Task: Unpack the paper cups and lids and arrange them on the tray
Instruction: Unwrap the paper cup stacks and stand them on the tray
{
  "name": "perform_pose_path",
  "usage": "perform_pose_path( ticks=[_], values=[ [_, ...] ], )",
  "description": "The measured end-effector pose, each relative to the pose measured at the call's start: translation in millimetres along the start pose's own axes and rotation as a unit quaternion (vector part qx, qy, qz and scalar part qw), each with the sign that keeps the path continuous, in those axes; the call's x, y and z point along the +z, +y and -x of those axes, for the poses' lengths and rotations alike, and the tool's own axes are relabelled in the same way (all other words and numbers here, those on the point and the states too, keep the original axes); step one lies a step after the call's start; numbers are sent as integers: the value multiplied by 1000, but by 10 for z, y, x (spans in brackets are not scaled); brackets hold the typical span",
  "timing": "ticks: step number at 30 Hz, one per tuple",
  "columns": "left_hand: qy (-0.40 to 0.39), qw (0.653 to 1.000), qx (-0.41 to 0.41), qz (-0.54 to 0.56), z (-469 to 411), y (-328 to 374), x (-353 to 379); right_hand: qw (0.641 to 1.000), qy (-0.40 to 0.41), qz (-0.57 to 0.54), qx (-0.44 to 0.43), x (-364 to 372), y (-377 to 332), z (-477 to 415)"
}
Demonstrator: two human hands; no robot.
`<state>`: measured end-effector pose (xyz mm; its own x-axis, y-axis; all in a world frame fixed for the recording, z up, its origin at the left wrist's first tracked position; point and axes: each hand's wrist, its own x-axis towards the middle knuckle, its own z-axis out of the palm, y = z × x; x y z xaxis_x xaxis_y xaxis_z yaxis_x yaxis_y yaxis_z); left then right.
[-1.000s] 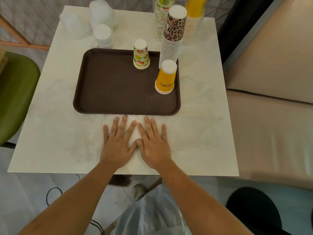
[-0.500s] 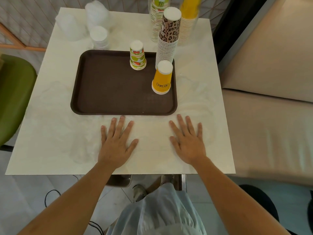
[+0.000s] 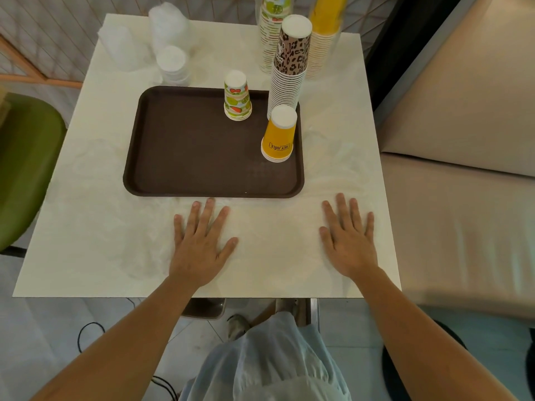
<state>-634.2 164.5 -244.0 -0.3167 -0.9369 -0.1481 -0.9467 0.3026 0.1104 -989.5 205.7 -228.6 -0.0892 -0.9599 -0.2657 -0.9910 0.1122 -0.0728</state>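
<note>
On the table (image 3: 275,256), the right hand (image 3: 348,244) has slid away from the left hand (image 3: 199,247), which it touched a second ago; both lie flat and well apart, each grip open and empty, so arranging seems barely begun. Just ahead of the left grip lies the brown tray (image 3: 188,154), bearing an upturned fruit-print cup stack (image 3: 237,96), a yellow cup stack (image 3: 279,134) and, at its far right corner, a tall leopard-print stack (image 3: 289,68). White lids (image 3: 172,65) wait on the table just beyond the tray's far edge.
</note>
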Motion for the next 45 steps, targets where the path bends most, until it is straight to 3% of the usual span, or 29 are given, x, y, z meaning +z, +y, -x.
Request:
perform_pose_path(
  ticks=[4, 9, 13, 15, 19, 33, 45],
  values=[
    [-1, 1000, -30, -1, 6, 84, -86, 998, 51, 21, 34, -51, -204, -31],
    [65, 997, -31, 6, -106, 305, -330, 998, 62, -21, -5, -57, -384, -108],
    [103, 985, -50, 132, -348, 501, -540, 998, 48, -28, 14, -82, -427, -205],
    [88, 982, -62, 157, -539, 549, -602, 999, 43, -26, 15, -103, -420, -230],
    [52, 992, -47, 107, -775, 542, -552, 999, 31, -29, 20, -129, -409, -246],
    [128, 976, -50, 169, -753, 506, -502, 999, 1, -30, 26, -202, -430, -258],
    [103, 976, -60, 182, -606, 561, -423, 999, -7, -18, 44, -227, -466, -336]
  ],
)
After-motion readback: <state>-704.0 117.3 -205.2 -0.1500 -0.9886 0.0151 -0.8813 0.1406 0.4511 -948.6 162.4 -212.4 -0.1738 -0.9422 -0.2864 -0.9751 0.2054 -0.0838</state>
